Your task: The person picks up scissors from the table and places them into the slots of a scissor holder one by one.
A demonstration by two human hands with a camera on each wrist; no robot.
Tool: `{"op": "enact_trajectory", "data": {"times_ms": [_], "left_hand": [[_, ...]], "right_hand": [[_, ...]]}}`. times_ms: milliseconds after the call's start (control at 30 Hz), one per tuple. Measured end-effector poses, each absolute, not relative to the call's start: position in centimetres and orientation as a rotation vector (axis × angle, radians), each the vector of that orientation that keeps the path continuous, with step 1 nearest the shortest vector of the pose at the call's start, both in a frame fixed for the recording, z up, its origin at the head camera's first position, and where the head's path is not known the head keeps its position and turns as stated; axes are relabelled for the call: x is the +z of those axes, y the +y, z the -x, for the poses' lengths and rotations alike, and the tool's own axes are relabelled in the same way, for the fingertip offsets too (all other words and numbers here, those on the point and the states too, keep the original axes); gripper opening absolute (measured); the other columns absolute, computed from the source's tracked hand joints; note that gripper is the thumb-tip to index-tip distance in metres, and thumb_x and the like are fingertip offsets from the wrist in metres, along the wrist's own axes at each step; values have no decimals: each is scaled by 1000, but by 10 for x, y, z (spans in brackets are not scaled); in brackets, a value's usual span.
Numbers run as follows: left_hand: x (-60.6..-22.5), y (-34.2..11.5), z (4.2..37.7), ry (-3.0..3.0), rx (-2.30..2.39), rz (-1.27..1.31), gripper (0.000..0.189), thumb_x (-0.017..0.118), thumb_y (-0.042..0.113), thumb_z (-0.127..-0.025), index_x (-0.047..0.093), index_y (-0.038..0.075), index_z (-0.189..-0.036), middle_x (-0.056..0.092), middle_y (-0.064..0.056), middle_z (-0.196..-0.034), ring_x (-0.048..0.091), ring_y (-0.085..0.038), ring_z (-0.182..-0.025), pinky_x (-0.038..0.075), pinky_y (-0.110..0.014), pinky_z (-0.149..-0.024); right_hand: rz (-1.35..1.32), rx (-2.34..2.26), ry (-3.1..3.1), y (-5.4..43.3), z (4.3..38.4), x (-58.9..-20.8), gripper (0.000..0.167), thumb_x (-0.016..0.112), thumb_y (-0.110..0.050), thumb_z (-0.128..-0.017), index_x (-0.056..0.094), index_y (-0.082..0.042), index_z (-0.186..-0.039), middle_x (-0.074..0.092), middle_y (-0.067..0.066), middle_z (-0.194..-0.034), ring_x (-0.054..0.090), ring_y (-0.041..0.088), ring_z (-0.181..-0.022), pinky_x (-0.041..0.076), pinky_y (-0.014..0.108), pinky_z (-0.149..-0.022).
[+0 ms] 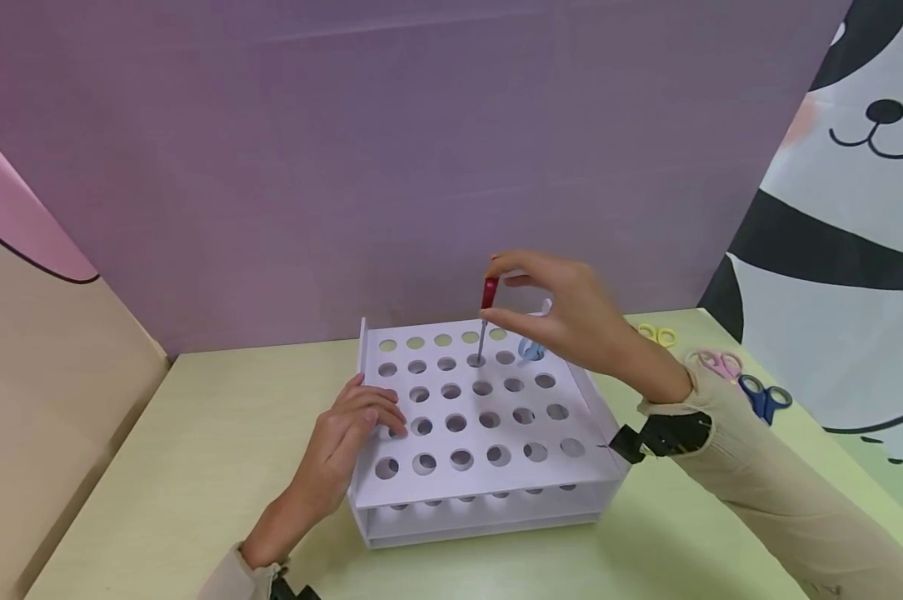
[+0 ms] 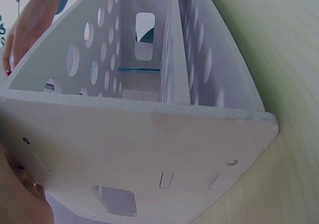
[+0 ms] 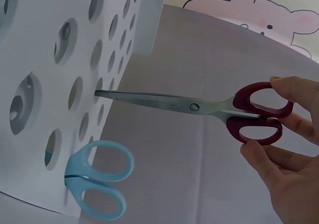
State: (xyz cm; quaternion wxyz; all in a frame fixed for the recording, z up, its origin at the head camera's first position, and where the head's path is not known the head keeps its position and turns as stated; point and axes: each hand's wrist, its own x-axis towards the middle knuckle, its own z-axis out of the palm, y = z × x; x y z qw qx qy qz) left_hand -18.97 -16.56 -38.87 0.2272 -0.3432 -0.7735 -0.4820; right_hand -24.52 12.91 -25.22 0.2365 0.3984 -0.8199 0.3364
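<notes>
My right hand [image 1: 571, 312] pinches a pair of scissors [image 3: 212, 107] by its dark red handles, thumb on one side and fingers on the other. The scissors are closed and point down, their tip at a hole in the second row from the back of a white rack [image 1: 496, 481]. Bent over the rack's left edge, the fingers of my left hand [image 1: 350, 437] hold it, the palm against the outer side panel [image 2: 149, 139]. A pair of light blue scissors [image 1: 531, 348] stands in a hole at the rack's back right, handles up.
To the right of the rack, yellow-handled [image 1: 657, 335], pink-handled [image 1: 714, 360] and navy-handled scissors [image 1: 760, 400] lie on the pale table [image 1: 256, 400]. A purple-grey cloth wall [image 1: 331, 183] rises right behind the table. The rack has two perforated tiers between its side panels.
</notes>
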Motion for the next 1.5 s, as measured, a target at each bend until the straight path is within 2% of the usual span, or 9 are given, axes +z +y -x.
{"op": "enact_trajectory", "data": {"times_ms": [167, 300, 533, 800, 1000, 1200, 1333, 1500], "left_hand": [[-389, -166, 190, -2121, -1326, 961, 38, 39, -3, -100, 71, 10, -84, 71, -2, -94, 61, -22, -107, 19, -50, -120], [-390, -165, 190, -2123, -1324, 956, 38, 39, -3, -100, 72, 10, -84, 71, -1, -94, 61, -21, -108, 19, -49, -121], [-391, -164, 192, -2116, -1328, 963, 38, 39, -3, -100, 71, 10, -84, 71, -1, -95, 61, -24, -107, 19, -51, -120], [-392, -167, 194, -2103, -1314, 969, 37, 39, -4, -99, 70, 9, -83, 71, -1, -93, 61, -27, -105, 19, -45, -121], [-393, -171, 196, -2096, -1320, 967, 38, 38, -4, -99, 70, 9, -83, 70, -2, -93, 61, -28, -105, 19, -43, -121], [-396, -171, 197, -2092, -1334, 960, 39, 38, -5, -98, 70, 9, -82, 70, -1, -92, 61, -25, -105, 19, -42, -121], [-397, -170, 198, -2093, -1332, 964, 39, 38, -5, -98, 71, 9, -82, 71, -1, -92, 61, -25, -105, 19, -44, -121], [-396, -170, 199, -2095, -1324, 964, 39, 38, -5, -98, 71, 9, -82, 71, -2, -92, 61, -24, -105, 19, -46, -121]], "right_hand": [[-1150, 994, -2307, 130, 260, -257, 30, 79, -19, -86, 66, -14, -113, 67, -2, -109, 64, 15, -108, 54, 34, -96], [-1153, 1002, -2386, 130, 266, -260, 28, 78, -22, -87, 65, -16, -111, 66, -6, -107, 63, 13, -107, 53, 32, -97], [-1151, 951, -2547, 128, 269, -265, 27, 80, -21, -85, 65, -17, -107, 65, -6, -102, 63, 16, -102, 54, 41, -97], [-1130, 830, -2714, 118, 278, -271, 28, 83, -21, -81, 66, -15, -103, 67, -7, -99, 67, 19, -103, 56, 39, -93], [-1211, 771, -2819, 112, 284, -274, 21, 80, -19, -85, 67, -13, -99, 68, -6, -99, 67, 22, -106, 55, 39, -92], [-1212, 690, -2855, 111, 284, -274, 27, 75, -19, -89, 68, -11, -114, 69, -3, -104, 63, 21, -106, 54, 39, -91], [-1206, 693, -2886, 117, 278, -273, 38, 72, -18, -92, 63, -10, -128, 68, 1, -116, 61, 21, -108, 55, 42, -92], [-1184, 739, -2902, 128, 267, -267, 46, 71, -16, -93, 57, -10, -135, 63, 4, -129, 60, 24, -113, 55, 42, -93]]}}
